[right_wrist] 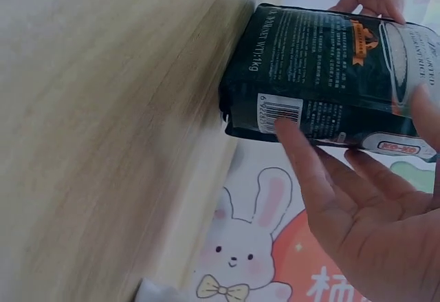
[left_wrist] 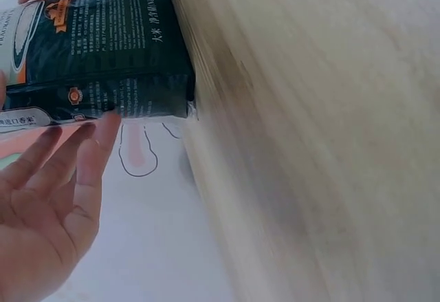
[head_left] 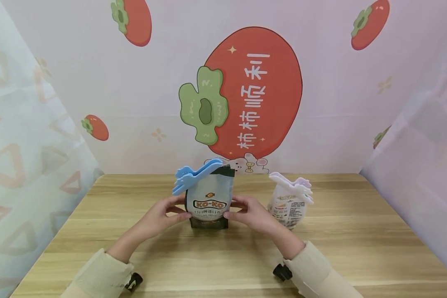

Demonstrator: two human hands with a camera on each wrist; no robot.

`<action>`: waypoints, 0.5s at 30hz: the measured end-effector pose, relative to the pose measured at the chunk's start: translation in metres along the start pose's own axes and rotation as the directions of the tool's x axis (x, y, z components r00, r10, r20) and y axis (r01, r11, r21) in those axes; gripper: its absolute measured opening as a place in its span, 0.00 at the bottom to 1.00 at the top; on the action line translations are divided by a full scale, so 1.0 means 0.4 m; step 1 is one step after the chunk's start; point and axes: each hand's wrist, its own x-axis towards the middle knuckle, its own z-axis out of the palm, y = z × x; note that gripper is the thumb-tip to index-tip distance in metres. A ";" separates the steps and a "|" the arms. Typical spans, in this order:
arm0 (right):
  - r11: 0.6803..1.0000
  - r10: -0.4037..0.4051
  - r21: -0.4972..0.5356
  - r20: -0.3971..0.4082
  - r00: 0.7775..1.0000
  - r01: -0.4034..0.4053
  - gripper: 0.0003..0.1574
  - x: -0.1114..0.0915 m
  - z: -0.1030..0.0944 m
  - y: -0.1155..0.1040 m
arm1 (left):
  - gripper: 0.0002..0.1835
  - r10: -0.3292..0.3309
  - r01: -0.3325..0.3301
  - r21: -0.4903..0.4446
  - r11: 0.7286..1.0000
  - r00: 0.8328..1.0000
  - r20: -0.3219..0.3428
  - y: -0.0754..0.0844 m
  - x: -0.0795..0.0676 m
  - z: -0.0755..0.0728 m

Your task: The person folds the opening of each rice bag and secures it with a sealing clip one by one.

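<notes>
A dark green and white rice bag [head_left: 208, 198] with a KO-KO label stands upright on the wooden table. A blue bag clip [head_left: 195, 176] sits slanted across its folded top. My left hand [head_left: 165, 215] holds the bag's left side, thumb near the front and the other fingers along the side and back. Opposite it, my right hand [head_left: 255, 215] holds the right side in the same way. In the right wrist view, a fingertip lies by the barcode [right_wrist: 278, 113] on the side panel. The left wrist view shows the left fingers [left_wrist: 89, 157] against the bag's narrow side.
To the right, just beyond my right hand, stands a smaller white printed bag [head_left: 288, 209] with a pale purple clip [head_left: 292, 186] across its top. The wooden table [head_left: 208, 265] ends at a back wall cloth [head_left: 141, 91] printed with persimmons. Patterned cloth hangs on both sides.
</notes>
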 end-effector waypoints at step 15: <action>0.774 -0.613 -0.311 -0.146 0.777 0.552 0.27 -0.279 -0.151 0.013 | 0.31 0.084 -0.023 0.278 0.960 0.974 -0.209 0.018 -0.082 -0.049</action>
